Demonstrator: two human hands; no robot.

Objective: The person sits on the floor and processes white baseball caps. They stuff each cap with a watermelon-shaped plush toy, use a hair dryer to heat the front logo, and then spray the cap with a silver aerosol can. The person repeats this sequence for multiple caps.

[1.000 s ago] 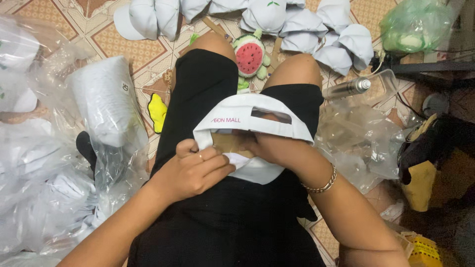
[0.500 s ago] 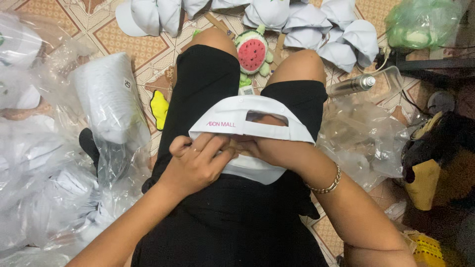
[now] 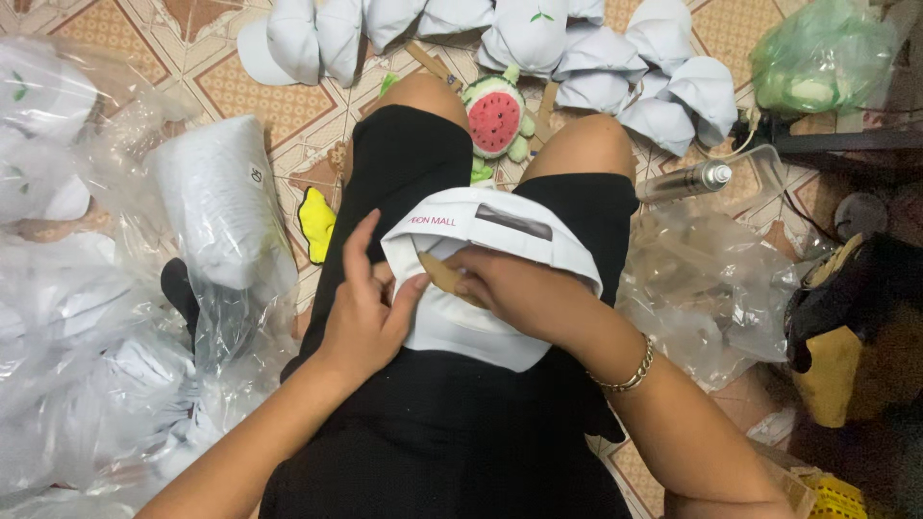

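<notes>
Head view: both hands on white fabric cap [image 3: 481,332] in lap.
Left hand [image 3: 370,312] grasps its edge; right hand [image 3: 514,288] pinches brown cardboard insert [image 3: 444,277].

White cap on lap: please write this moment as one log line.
left hand: on white cap | right hand: inside cap | cap: on lap

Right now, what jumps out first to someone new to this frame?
Centre frame: a white cap upside down on the person's lap, with the left hand at its edge and the right hand pressing a brown card piece inside it. Beyond the knees, a watermelon plush toy sits below a row of white caps. On the left lies a bagged stack of caps.
</notes>
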